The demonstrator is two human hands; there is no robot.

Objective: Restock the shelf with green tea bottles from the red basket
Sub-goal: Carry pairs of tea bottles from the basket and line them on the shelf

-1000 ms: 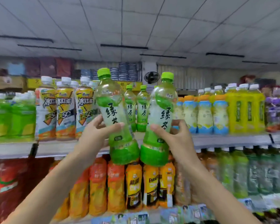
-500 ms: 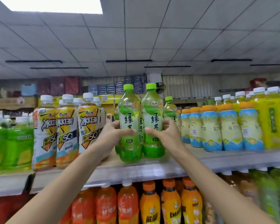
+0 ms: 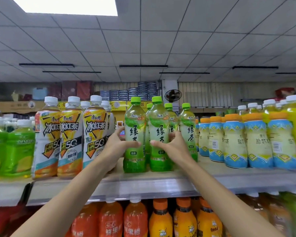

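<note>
Here each hand [image 3: 115,147] grips an upright green tea bottle [image 3: 135,135].

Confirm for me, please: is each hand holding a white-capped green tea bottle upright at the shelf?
Not quite: the head view shows green caps, not white. Otherwise yes: the left hand grips the left green tea bottle, the right hand the right green tea bottle, both upright at the shelf.
</note>
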